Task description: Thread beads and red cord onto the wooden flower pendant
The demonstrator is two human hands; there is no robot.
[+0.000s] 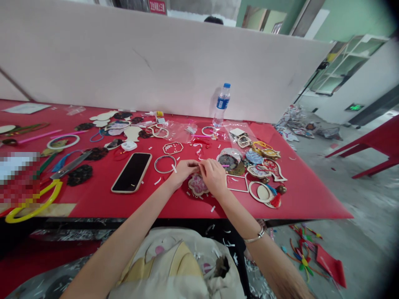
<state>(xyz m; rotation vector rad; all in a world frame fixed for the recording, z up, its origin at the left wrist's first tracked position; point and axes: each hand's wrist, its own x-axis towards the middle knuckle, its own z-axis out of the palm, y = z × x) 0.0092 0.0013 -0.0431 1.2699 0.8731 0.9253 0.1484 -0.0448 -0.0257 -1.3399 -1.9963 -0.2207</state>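
Note:
In the middle of the red table, my left hand (184, 172) and my right hand (215, 176) meet with fingertips pinched together. Whatever sits between the fingertips is too small or hidden to make out. Just below them lies a pink flower-shaped ornament (198, 187) with a pale scalloped edge, partly covered by my right hand. A pink-and-white cord (198, 150) lies beyond the fingertips. Left of my left hand are a thin ring (165, 164) and a small wooden frame outline (173, 148). Beside my right hand is a rectangular frame (237, 189).
A phone (131, 172) lies to the left, with yellow-handled scissors (56, 189) farther over. A water bottle (222, 104) stands by the white partition (156, 62). Ornaments, a round wooden frame (253, 189) and a red tassel (276, 201) crowd the right. Paper scraps are scattered about.

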